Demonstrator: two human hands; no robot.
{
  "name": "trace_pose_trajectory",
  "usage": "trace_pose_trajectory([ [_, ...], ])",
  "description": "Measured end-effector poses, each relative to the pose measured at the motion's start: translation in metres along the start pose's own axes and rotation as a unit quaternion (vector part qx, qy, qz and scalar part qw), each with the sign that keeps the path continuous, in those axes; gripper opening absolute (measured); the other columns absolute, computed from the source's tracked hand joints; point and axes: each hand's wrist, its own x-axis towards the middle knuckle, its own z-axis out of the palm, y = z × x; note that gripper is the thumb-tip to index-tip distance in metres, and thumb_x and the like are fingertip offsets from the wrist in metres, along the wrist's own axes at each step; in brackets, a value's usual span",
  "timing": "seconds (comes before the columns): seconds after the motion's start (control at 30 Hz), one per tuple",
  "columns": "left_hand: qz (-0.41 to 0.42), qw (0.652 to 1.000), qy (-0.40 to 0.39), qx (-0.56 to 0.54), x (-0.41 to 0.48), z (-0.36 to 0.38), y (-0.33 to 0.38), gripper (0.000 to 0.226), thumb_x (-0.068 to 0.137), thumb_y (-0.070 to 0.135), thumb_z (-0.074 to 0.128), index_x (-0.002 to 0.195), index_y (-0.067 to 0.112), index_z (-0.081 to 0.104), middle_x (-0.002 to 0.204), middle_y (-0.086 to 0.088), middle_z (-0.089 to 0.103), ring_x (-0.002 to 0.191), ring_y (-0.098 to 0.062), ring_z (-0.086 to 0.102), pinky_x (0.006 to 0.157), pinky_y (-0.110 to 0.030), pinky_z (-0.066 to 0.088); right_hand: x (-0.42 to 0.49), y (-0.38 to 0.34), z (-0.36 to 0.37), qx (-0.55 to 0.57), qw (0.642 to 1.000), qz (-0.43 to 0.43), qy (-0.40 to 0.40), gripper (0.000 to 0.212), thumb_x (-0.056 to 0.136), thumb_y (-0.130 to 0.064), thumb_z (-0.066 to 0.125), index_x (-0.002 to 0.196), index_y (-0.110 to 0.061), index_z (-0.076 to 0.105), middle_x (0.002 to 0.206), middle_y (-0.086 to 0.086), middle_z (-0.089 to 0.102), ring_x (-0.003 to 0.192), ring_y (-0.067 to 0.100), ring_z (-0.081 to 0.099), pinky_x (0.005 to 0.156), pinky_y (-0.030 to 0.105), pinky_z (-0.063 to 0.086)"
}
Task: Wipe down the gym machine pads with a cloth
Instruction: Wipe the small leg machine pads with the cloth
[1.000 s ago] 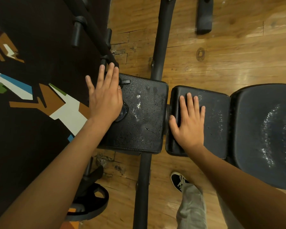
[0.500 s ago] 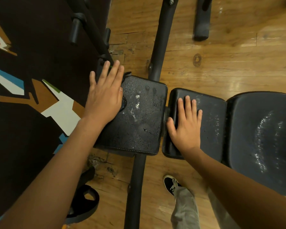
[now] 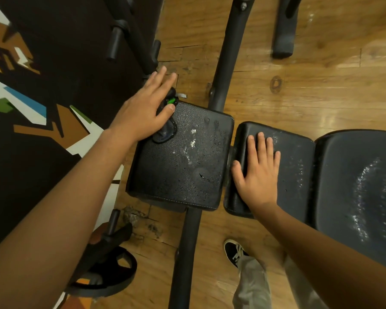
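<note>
A square black pad [image 3: 183, 166], wet with droplets and smears, sits at centre. My left hand [image 3: 143, 108] lies over its far left corner with straight fingers, the thumb touching a dark crumpled object with a green patch [image 3: 167, 130]; I cannot tell if this is the cloth. My right hand [image 3: 259, 172] rests flat, fingers together, on the narrow middle pad [image 3: 299, 170]. A larger seat pad [image 3: 361, 186] to the right carries streaks of liquid.
A black frame tube [image 3: 227, 52] runs under the pads across the wooden floor. A weight plate on a peg [image 3: 112, 277] lies at lower left beside a dark patterned mat [image 3: 31, 152]. My shoe [image 3: 234, 250] stands below the pads. A black machine foot [image 3: 283, 41] is at the top.
My left hand has slid toward the pad's far corner and angled right, uncovering the dark object with its green patch. The right hand stays flat on the middle pad.
</note>
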Motion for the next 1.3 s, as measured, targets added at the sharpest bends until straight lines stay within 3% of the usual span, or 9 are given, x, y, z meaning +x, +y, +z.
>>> trace_pose_trajectory([
  [0.1,-0.020,0.999,0.005,-0.032,-0.001,-0.005,-0.006,0.070,0.101,0.045,0.053,0.161,0.040,0.018,0.171,0.008,0.003,0.155,-0.020,0.017,0.114,-0.055,0.032,0.000,0.001,0.001,-0.001,1.000,0.002,0.000,0.073,0.098,-0.047,0.041,0.162,-0.014,0.027,0.170,0.009,0.016,0.159,0.028,0.004,0.126,0.056,0.007],
  [0.3,-0.031,0.996,0.026,-0.079,-0.003,0.007,0.001,0.061,0.104,0.033,0.050,0.159,0.039,0.024,0.171,0.009,0.008,0.157,-0.023,0.002,0.115,-0.062,0.024,0.000,0.001,0.000,-0.002,1.000,0.001,0.001,0.073,0.098,-0.048,0.040,0.162,-0.015,0.027,0.171,0.009,0.016,0.159,0.028,0.004,0.127,0.055,0.006],
  [0.5,-0.055,0.998,0.014,-0.022,-0.042,0.026,0.010,0.066,0.104,0.028,0.037,0.162,0.034,0.007,0.171,0.008,-0.007,0.156,-0.022,-0.014,0.120,-0.068,0.015,-0.001,0.001,0.000,0.000,1.000,0.000,0.001,0.073,0.098,-0.048,0.041,0.161,-0.015,0.028,0.170,0.009,0.016,0.159,0.028,0.005,0.126,0.056,0.008],
  [0.6,-0.074,0.997,0.017,-0.006,-0.032,0.025,0.014,0.065,0.105,0.025,0.038,0.163,0.029,0.009,0.171,0.001,-0.004,0.156,-0.027,-0.012,0.121,-0.065,0.008,-0.001,0.001,0.000,0.002,1.000,0.000,0.003,0.072,0.099,-0.048,0.040,0.161,-0.015,0.028,0.170,0.009,0.017,0.159,0.028,0.005,0.127,0.055,0.006],
  [0.73,-0.114,0.993,0.036,0.014,-0.014,0.024,0.021,0.063,0.106,0.036,0.039,0.163,0.026,0.013,0.171,-0.003,0.001,0.157,-0.029,-0.005,0.122,-0.060,0.008,-0.001,0.001,0.000,0.002,1.000,0.000,0.008,0.072,0.099,-0.048,0.041,0.161,-0.014,0.029,0.170,0.009,0.017,0.159,0.028,0.006,0.127,0.055,0.007],
  [0.97,-0.004,0.996,0.005,0.092,-0.079,0.032,0.018,0.065,0.106,0.022,0.038,0.163,0.018,0.007,0.171,-0.002,0.002,0.158,-0.023,-0.002,0.123,-0.057,0.015,-0.001,0.001,-0.001,0.006,1.000,-0.001,0.012,0.071,0.098,-0.046,0.045,0.160,-0.014,0.031,0.170,0.010,0.019,0.158,0.029,0.007,0.126,0.057,0.010],
  [1.17,-0.021,0.998,-0.023,0.058,-0.052,0.024,0.021,0.082,0.096,0.013,0.043,0.163,0.017,-0.005,0.170,0.001,-0.011,0.155,-0.013,-0.015,0.124,-0.052,-0.007,-0.001,0.001,0.000,0.004,1.000,0.000,0.011,0.071,0.098,-0.046,0.045,0.160,-0.014,0.031,0.170,0.010,0.019,0.158,0.029,0.008,0.126,0.057,0.009],
  [1.3,-0.082,0.993,-0.007,0.087,-0.030,0.017,0.027,0.086,0.094,0.031,0.044,0.162,0.015,-0.006,0.170,-0.006,-0.011,0.156,-0.021,-0.014,0.120,-0.060,-0.009,-0.001,0.002,0.000,0.001,1.000,0.000,0.008,0.071,0.099,-0.047,0.043,0.161,-0.015,0.029,0.170,0.009,0.017,0.159,0.028,0.006,0.127,0.055,0.007],
])
